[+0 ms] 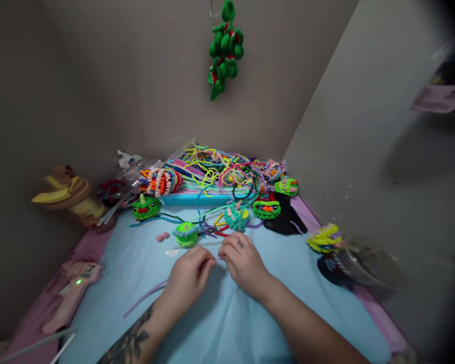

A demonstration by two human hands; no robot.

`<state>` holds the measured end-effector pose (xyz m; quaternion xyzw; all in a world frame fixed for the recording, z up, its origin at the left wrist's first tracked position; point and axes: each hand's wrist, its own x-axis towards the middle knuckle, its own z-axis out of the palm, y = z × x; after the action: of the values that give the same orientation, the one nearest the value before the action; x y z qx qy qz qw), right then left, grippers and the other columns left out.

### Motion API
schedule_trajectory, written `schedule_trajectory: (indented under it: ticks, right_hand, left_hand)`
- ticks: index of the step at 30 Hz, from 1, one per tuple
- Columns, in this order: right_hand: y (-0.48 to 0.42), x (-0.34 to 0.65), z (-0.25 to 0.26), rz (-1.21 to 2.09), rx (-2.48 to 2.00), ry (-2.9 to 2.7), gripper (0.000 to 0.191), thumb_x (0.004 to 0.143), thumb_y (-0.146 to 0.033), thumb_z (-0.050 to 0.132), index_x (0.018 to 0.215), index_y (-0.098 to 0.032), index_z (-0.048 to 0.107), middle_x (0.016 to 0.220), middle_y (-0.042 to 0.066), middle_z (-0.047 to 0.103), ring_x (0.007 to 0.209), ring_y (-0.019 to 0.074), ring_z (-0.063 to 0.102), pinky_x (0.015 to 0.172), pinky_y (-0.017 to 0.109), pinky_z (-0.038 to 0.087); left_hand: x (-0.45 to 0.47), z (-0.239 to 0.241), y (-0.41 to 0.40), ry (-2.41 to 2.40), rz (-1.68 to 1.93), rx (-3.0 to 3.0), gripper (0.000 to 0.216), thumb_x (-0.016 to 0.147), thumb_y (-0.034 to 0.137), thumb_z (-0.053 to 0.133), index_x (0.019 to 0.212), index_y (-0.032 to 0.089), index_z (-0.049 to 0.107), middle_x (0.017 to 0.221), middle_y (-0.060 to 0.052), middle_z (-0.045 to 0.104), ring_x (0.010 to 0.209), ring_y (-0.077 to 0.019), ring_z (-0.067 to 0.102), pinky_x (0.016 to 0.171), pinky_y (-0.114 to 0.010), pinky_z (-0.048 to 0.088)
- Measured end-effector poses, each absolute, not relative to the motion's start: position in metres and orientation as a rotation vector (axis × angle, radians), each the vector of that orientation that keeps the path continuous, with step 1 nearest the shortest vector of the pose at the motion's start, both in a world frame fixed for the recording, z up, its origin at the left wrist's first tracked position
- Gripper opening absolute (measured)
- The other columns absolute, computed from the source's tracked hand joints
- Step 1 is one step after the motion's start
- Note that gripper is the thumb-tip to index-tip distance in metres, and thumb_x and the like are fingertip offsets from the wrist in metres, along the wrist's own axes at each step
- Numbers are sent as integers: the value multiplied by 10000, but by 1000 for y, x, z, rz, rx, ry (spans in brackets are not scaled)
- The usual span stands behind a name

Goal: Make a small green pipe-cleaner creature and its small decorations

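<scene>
Over the blue cloth (246,308) my left hand (187,273) is closed, its thumb and forefinger pinched on a lilac pipe cleaner (143,299). The pipe cleaner's long end trails out behind that wrist to the lower left. Facing it across a small gap, my right hand (244,260) is closed too, fingertips pinched at a short lilac bit between the hands. The fingers hide most of it. Just beyond the hands are a pair of red-handled pliers (222,233), a thin pale stick (208,244) and a round green fuzzy figure (185,233).
A blue tray (205,200) heaped with coloured pipe cleaners stands at the back. Around it sit several fuzzy figures, such as a teal one (236,217). A pink glue gun (74,296) lies left. A clear cup (367,263) stands right. A green ornament (225,50) hangs on the wall.
</scene>
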<state>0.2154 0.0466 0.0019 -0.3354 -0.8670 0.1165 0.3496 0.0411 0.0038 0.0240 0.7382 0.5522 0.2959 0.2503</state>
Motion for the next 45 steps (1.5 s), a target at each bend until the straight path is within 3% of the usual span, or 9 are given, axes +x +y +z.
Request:
schedule_trajectory:
  ticks: [4,11,18,26,29,35,40,45]
  right_hand:
    - [44,216,7,489,-879,-2142,146,839,-71,489,788,-188,559,839,44,570,874,204,481,797,363,378]
    - [36,204,11,1289,-746,-1598,173,837,-284,590,696,-200,536,784,14,500,774,163,494,718,293,398]
    - [32,191,5,1688,-611,-1150,311,684,-431,745,633,-193,552,816,15,479,742,153,493,682,277,415]
    - [36,192,3,1804,-608,-996,332,587,-415,816,615,-195,569,948,27,517,927,191,529,830,324,416]
    - [37,194,3,1770,-641,-1066,311,629,-436,783,647,-199,583,986,38,527,963,203,530,855,341,416]
    - [39,209,8,1199,-753,-1675,104,842,-318,590,865,-231,641,1037,63,521,1012,201,517,923,378,392]
    - [40,218,13,713,-693,-1994,177,843,-161,550,924,-271,661,1004,61,547,1011,216,502,899,412,406]
    - [38,214,12,1001,-744,-1732,76,815,-218,626,758,-242,669,966,44,529,951,190,539,857,362,430]
  left_hand:
    - [41,25,4,1471,815,1944,166,869,225,452,752,178,561,723,-22,574,679,-157,517,630,-258,364]
    - [48,29,6,1217,902,1422,278,795,408,550,668,164,504,602,27,452,579,-117,403,543,-223,309]
    - [48,26,9,1031,910,1279,413,738,536,617,653,146,508,609,33,432,593,-104,364,551,-217,281]
    - [49,26,10,1028,975,1190,350,726,464,668,786,121,635,737,-23,595,704,-143,508,666,-249,387]
    - [49,26,9,1091,968,1240,330,755,448,642,764,118,642,700,-20,592,670,-137,499,637,-244,380]
    - [47,27,9,1126,959,1240,347,760,468,632,717,124,611,623,7,542,600,-116,457,569,-227,345]
    - [45,24,11,1104,934,1252,341,772,453,623,806,117,663,737,-42,645,690,-154,543,650,-252,406]
    - [46,23,11,1009,921,1271,311,793,404,616,933,139,701,921,-80,700,844,-197,599,780,-293,434]
